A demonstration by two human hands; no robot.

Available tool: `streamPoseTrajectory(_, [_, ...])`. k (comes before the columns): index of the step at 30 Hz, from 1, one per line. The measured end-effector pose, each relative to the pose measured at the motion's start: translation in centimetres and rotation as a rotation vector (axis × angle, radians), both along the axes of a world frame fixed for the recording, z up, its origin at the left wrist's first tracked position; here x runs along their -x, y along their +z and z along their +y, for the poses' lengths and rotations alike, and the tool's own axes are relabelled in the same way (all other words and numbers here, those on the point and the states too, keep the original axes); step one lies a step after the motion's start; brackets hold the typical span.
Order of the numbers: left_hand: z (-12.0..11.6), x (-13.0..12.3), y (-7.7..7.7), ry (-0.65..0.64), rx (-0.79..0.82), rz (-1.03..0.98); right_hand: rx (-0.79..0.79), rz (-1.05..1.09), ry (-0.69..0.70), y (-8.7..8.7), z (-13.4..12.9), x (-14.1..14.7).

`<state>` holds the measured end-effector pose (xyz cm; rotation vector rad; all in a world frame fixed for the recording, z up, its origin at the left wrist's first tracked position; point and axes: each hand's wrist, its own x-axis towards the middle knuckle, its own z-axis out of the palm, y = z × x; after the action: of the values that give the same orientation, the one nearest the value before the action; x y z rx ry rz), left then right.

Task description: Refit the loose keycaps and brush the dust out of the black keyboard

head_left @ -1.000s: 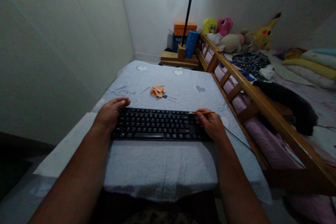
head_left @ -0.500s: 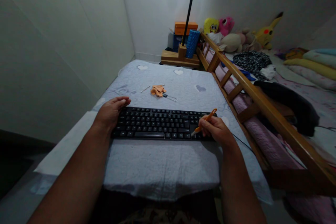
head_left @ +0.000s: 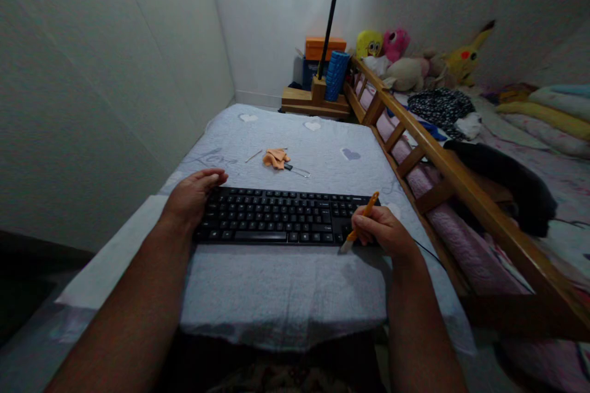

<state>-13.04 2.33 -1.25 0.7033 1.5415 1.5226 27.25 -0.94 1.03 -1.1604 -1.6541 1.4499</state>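
Note:
A black keyboard (head_left: 276, 216) lies lengthwise across the cloth-covered table in front of me. My left hand (head_left: 191, 199) grips its left end, thumb and fingers together at the far corner. Between the fingers of my right hand (head_left: 378, 227) is a small orange brush (head_left: 369, 207), tilted with its handle up. The pale bristles point down at the keyboard's near edge, below the arrow keys. Whether they touch the edge or the cloth I cannot tell.
Beyond the keyboard lie a crumpled orange cloth (head_left: 275, 158), a thin stick (head_left: 253, 156) and a tool with a wire loop (head_left: 298, 171). A wooden bed rail (head_left: 433, 150) runs along the right. At the back stands a black pole (head_left: 330, 18). The keyboard's cable (head_left: 431, 250) trails right.
My right hand has moved the brush slightly right and toward me, from the keys to the keyboard's near edge. My left hand stays on the left end.

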Motion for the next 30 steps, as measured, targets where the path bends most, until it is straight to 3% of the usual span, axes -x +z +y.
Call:
streamPoseTrajectory(3, [0.0, 0.0, 0.0, 0.01, 0.004, -0.013, -0.044, 0.043, -0.098, -0.2, 0.1, 0.0])
streamPoseTrajectory(7, [0.0, 0.0, 0.0, 0.017, 0.003, -0.029, -0.219, 0.026, -0.336, -0.6, 0.7, 0.3])
streamPoseTrajectory(10, [0.1, 0.0, 0.0, 0.016, 0.013, -0.04, -0.342, -0.053, -0.43, -1.1, 1.2, 0.7])
streamPoseTrajectory(20, [0.0, 0.0, 0.0, 0.016, 0.007, -0.032, -0.386, -0.284, -0.453, -0.8, 1.1, 0.8])
streamPoseTrajectory(25, [0.1, 0.0, -0.2, 0.02, -0.004, -0.036, -0.42, -0.239, -0.505, -0.8, 1.0, 0.6])
streamPoseTrajectory(30, [0.1, 0.0, -0.1, 0.015, -0.005, -0.022, -0.415, -0.19, -0.458, -1.3, 1.6, 1.1])
